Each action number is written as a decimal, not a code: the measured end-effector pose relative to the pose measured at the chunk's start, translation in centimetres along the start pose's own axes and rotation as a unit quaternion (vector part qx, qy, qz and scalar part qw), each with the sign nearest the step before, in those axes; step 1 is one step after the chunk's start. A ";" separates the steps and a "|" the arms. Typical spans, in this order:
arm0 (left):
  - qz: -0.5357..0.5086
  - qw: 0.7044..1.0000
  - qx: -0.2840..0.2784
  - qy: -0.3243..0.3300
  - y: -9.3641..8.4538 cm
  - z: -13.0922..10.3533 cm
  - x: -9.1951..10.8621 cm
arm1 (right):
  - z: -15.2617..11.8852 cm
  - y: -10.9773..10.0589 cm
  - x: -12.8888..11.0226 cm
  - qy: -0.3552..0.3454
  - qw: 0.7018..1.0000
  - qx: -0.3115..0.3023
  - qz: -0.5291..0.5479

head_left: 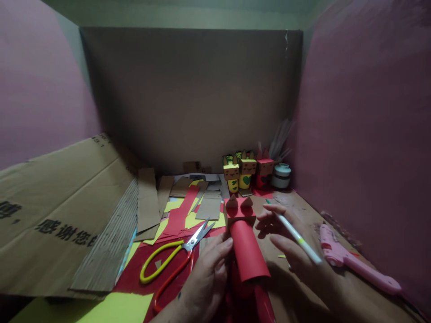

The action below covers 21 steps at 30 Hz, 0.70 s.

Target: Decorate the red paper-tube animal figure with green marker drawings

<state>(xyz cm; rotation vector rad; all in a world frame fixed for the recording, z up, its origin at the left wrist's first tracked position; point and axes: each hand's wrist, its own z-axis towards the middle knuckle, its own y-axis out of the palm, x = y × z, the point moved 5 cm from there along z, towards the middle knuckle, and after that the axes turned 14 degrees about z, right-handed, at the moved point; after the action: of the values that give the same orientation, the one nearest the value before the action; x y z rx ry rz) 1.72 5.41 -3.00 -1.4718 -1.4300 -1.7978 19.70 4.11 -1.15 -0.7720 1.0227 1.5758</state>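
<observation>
My left hand (211, 268) is closed around the side of a red paper figure (248, 251). The figure has a tube body and a box head with two pointed cardboard ears, and it lies tilted towards me. A pale felt-tip pen (300, 238) with a green tip rests across my right hand (290, 255), between its bent fingers. That hand is just right of the figure's head, apart from it. To the left of my left hand lie scissors (191, 242) with one yellow and one red handle, blades apart.
Finished-looking paper figures (247, 168) stand at the back beside a pale lidded jar (281, 175). A pink glue gun (357, 264) lies on the right. Cardboard sheets (67, 224) lean at the left, near scattered red paper (183, 213) and yellow paper (114, 307).
</observation>
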 end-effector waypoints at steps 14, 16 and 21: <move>-0.010 0.999 -0.037 0.002 0.5 0.3 0.2 | -2.5 1.0 0.0 -0.085 0.981 -0.053 -0.167; -0.016 0.999 -0.044 0.011 0.6 0.3 0.4 | -2.7 0.9 -0.2 -0.090 0.977 -0.027 -0.192; -0.028 0.999 -0.030 0.009 0.3 0.5 0.4 | -2.5 1.9 -0.9 -0.088 0.978 -0.046 -0.184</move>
<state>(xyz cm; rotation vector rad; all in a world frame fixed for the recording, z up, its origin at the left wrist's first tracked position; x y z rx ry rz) 2.04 5.88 -2.60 -1.4536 -1.4338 -1.8988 18.03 1.36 -0.97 -0.8164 0.6384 1.3498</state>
